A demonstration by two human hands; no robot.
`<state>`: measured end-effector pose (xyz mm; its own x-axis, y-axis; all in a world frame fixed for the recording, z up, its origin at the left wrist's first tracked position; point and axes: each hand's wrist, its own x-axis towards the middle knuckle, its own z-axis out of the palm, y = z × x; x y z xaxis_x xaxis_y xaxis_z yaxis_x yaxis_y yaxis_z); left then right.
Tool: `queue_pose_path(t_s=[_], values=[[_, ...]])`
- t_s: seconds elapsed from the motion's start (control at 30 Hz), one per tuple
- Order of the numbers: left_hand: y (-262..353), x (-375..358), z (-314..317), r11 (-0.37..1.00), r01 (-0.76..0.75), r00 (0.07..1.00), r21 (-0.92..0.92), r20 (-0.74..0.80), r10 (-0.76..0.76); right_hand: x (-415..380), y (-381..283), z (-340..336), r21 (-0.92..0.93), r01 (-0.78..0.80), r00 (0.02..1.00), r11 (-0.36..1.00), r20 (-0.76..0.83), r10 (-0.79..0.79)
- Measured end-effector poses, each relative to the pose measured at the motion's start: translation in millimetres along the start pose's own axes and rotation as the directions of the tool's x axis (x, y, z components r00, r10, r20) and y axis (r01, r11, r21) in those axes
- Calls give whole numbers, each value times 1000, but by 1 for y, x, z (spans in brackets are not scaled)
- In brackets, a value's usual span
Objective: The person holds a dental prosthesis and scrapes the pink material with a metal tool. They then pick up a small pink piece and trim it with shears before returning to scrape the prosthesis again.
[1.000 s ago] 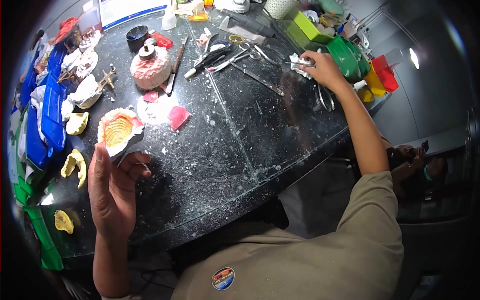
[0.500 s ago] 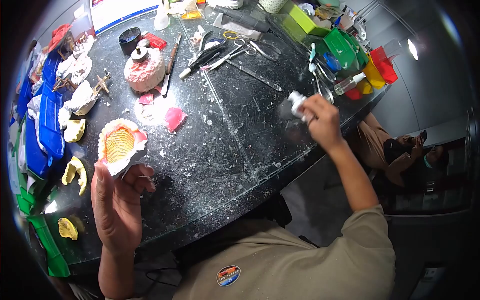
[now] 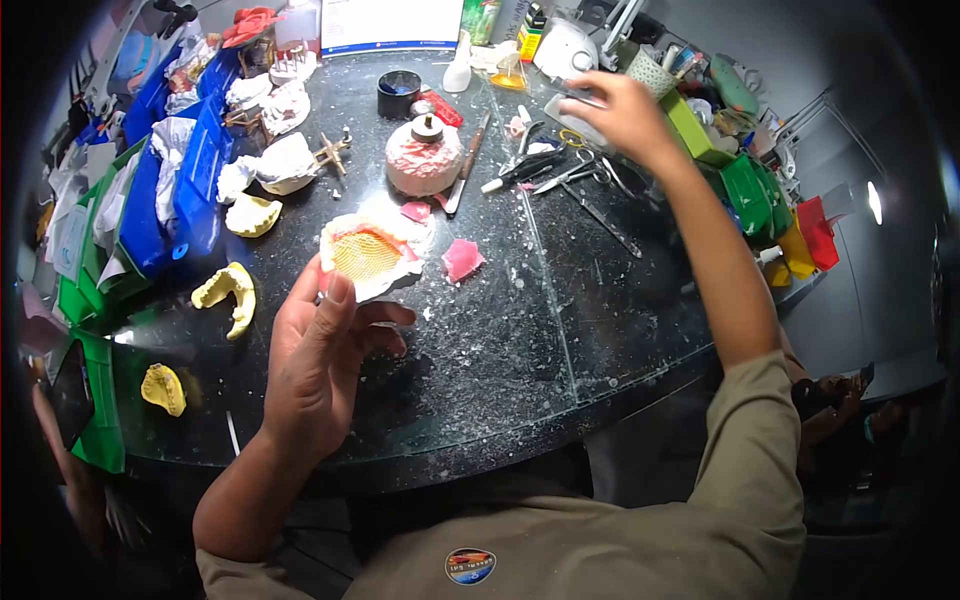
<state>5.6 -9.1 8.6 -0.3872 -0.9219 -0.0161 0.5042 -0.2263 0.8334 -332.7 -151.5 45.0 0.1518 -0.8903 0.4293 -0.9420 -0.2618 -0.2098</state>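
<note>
My left hand (image 3: 325,345) is closed around the base of a dental model (image 3: 385,288). The model carries a row of pale denture teeth, pink wax along its edge and a yellowish mesh (image 3: 365,257) over the palate. My right hand (image 3: 620,115) reaches over the back of the table with thumb and fingers apart, and nothing shows between them. Beneath it are a greyish-white flat object (image 3: 578,120), scissors (image 3: 565,172) and other slim tools. A pink wax piece (image 3: 462,260) lies on the tabletop right of the model.
A round alcohol burner (image 3: 424,158) stands near a black cup (image 3: 398,94) and a wax knife (image 3: 468,165). Yellow casts (image 3: 238,298) lie at left beside blue bins (image 3: 172,200). Green, yellow and red bins (image 3: 817,232) line the right edge. Another person (image 3: 835,395) sits beyond.
My right hand has moved from the right front to the back of the table; the small white bottle it held no longer shows in it. The view has shifted left; my left hand still holds the model.
</note>
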Motion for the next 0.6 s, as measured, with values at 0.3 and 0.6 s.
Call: queue_pose_path(t_s=[0.3,0.6], values=[[4,3,-3,1000,-22,999,3,-31,22,108,-23,122,85,-50,998,995,38,46],[2,-6,6,997,10,997,81,-75,-4,-62,-15,-40,390,68,998,918,-42,-56]])
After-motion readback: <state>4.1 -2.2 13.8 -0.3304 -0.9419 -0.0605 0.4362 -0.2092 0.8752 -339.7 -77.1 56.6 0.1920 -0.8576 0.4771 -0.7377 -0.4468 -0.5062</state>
